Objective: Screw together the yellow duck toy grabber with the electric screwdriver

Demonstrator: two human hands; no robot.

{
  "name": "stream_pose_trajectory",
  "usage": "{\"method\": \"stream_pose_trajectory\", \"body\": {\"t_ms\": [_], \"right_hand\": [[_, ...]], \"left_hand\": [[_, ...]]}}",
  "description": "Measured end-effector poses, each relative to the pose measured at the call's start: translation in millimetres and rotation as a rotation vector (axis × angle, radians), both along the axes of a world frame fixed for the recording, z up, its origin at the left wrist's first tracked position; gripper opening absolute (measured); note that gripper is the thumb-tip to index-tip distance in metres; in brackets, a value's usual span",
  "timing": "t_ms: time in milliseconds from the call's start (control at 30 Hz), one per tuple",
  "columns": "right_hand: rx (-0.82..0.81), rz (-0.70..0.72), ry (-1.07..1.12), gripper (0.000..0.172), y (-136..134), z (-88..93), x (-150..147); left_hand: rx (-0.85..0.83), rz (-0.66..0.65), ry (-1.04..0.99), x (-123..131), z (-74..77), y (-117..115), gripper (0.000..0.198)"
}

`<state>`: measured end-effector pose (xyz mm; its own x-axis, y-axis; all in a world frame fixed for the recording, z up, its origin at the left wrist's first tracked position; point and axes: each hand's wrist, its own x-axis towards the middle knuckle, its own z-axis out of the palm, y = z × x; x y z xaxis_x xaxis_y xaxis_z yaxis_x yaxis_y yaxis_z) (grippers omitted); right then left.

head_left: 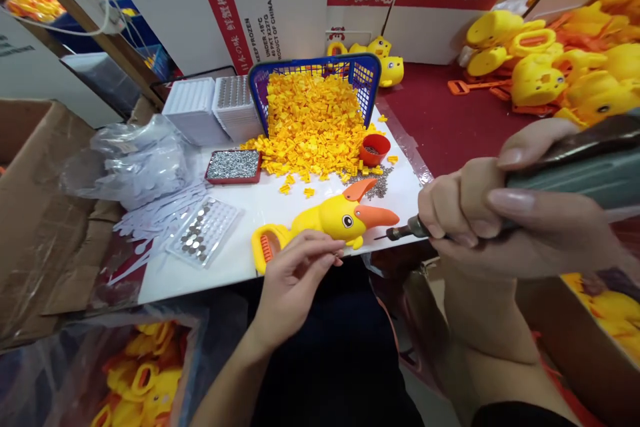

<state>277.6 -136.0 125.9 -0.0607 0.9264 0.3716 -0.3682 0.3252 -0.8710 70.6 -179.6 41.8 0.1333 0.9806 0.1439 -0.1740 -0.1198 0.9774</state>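
My right hand (493, 210) clamps a screwdriver (580, 170), rear cut off.
Left hand (295, 280) bunched by the duck (333, 213); any pinch, I can't tell.

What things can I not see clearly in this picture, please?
Head view:
driver tool: grip covered by right hand, rear cut off by right edge
left hand: whether it holds anything, hidden by fingers
yellow toy: lower body partly behind that hand
red cup: bottom hidden by contents
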Motion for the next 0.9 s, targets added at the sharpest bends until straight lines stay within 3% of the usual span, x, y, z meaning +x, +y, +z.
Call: {"method": "stream_pose_trajectory", "body": {"t_ms": [167,300,533,800,900], "right_hand": [[0.061,-0.048,0.001,0.020,-23,5.0,-13],[0.060,-0.067,0.003,0.015,-33,2.2,-23],[0.040,-0.099,0.027,0.013,-38,-0.3,-27],[0.010,-0.079,-0.052,0.016,-35,3.5,-21],[0.019,-0.114,-0.045,0.014,-34,4.5,-20]], "left_hand": [[-0.266,0.088,-0.263,29,-22.9,-10,0.014],[-0.416,0.158,-0.386,40,-22.2,-11,0.025],[-0.473,0.160,-0.485,46,-12.0,-12,0.026],[-0.487,0.177,-0.529,45,-16.0,-12,0.029],[-0.449,0.118,-0.501,43,-20.4,-12,0.030]]}}
